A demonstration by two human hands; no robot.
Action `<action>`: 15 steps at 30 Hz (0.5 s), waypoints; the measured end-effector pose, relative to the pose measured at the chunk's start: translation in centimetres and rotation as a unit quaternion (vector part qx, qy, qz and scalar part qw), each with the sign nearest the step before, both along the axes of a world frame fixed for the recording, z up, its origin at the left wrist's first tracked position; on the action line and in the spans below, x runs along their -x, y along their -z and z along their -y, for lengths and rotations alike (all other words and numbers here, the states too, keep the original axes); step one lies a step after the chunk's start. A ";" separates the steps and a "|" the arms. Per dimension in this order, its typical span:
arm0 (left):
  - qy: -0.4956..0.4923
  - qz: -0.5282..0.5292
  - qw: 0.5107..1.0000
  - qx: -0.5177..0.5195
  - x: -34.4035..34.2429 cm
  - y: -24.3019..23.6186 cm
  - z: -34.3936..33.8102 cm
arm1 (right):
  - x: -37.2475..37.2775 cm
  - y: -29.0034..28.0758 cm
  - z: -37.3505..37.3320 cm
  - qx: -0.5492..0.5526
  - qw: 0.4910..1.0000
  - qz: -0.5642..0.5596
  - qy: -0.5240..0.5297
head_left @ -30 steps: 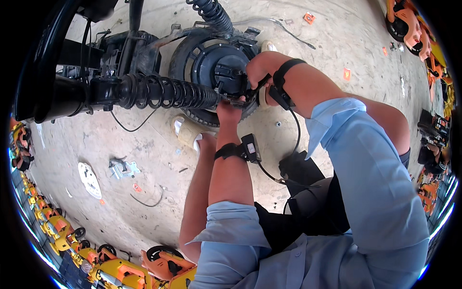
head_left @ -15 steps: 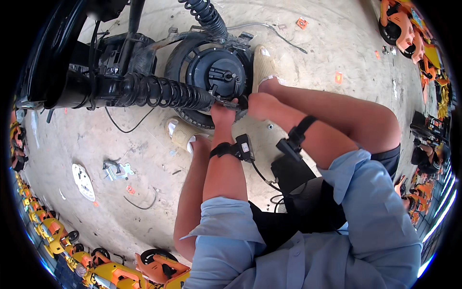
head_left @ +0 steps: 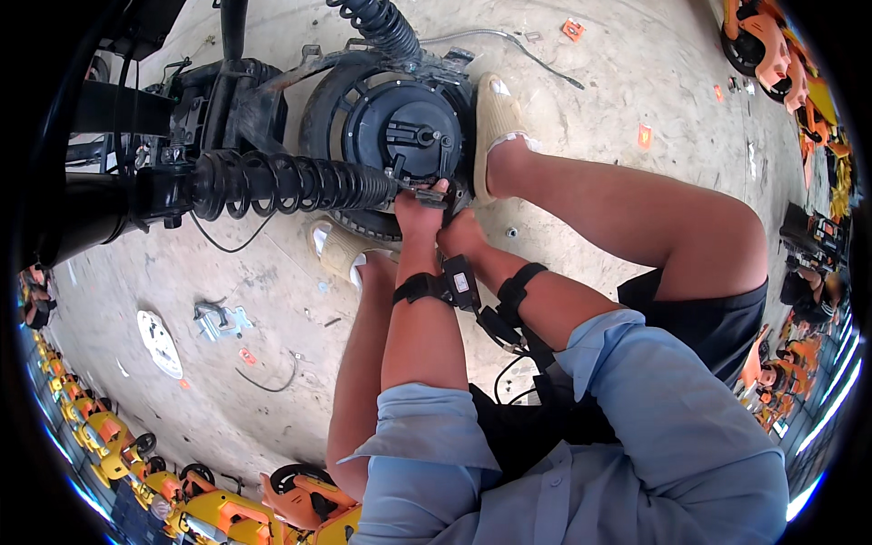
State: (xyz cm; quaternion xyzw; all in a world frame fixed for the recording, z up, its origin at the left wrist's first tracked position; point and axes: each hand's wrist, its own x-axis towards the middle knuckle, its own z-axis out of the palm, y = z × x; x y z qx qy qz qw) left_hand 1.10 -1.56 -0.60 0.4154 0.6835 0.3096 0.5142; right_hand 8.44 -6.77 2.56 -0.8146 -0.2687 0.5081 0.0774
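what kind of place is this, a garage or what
Probably a repair yard or workshop for small electric scooters: a black hub wheel with a coil shock lies on bare concrete floor, and orange and yellow scooter bodies line the edges.

There is only one view, from a camera worn on the person's head. It looks steeply down at the concrete floor (head_left: pixel 272 300) and is close to the work. The forearms enter from the lower edge, at about 6 o'clock, and reach up toward the centre. The wheel hub (head_left: pixel 400 136) lies at about 12 o'clock, near the top. The fisheye lens bends straight edges toward the dark round rim, so the far surroundings curve along the sides.
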 end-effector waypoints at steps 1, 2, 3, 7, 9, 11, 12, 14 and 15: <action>-0.004 0.011 1.000 0.003 0.1 0.2 0.1 | 0.3 0.4 0.0 0.007 1.000 0.011 0.014; -0.002 -0.005 1.000 -0.003 0.3 0.3 0.2 | 0.1 0.7 -0.1 0.004 0.999 -0.011 -0.053; 0.001 -0.018 1.000 -0.010 0.1 0.4 0.2 | -0.5 1.6 -0.2 0.001 0.993 -0.030 -0.118; 0.005 -0.021 0.999 -0.025 -0.4 0.0 0.0 | -1.4 3.2 -0.9 -0.002 0.965 -0.031 -0.259; -0.003 -0.009 1.000 0.013 0.3 -0.3 0.5 | -1.1 2.4 -0.6 0.069 0.987 0.003 -0.148; 0.019 -0.080 0.997 0.015 0.5 -0.6 0.7 | -1.3 2.2 -0.1 0.082 0.985 0.056 -0.139; 0.020 -0.056 0.997 -0.052 -0.8 -0.7 0.0 | -3.3 4.0 0.6 0.028 0.984 0.094 -0.149; 0.040 -0.035 0.993 -0.106 -0.7 0.3 -0.1 | -4.9 4.7 1.3 0.020 0.987 0.089 -0.129; 0.036 -0.040 0.994 -0.092 -0.7 0.1 0.1 | -5.4 4.5 2.0 -0.008 0.988 0.094 -0.119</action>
